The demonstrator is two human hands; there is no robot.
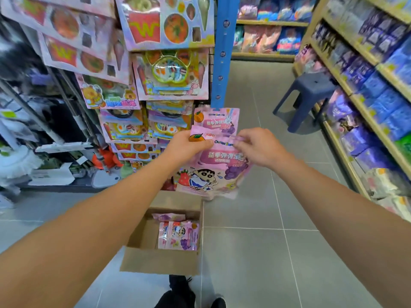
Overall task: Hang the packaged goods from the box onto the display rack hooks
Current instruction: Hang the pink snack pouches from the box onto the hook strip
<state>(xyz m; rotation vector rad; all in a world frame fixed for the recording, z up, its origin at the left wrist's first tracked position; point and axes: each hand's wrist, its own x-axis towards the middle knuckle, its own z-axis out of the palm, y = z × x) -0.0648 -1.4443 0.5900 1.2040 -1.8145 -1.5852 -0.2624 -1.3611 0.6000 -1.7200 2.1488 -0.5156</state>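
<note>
1. Centre of the frame: the left hand (189,146) has its fingers clamped on the top left corner of a pink packet (219,165), keeping it upright, probably so its top edge faces the rack.
2. The right hand (259,146) pinches the packet's top right edge, fingers together on it, likely to steady the hanging hole; the hook itself is hidden.
3. Just behind, a matching packet (219,120) already hangs on the rack.
4. Lower centre, the cardboard box (155,258) sits on the floor with more packets (178,235) inside, so the work seems unfinished.
</note>
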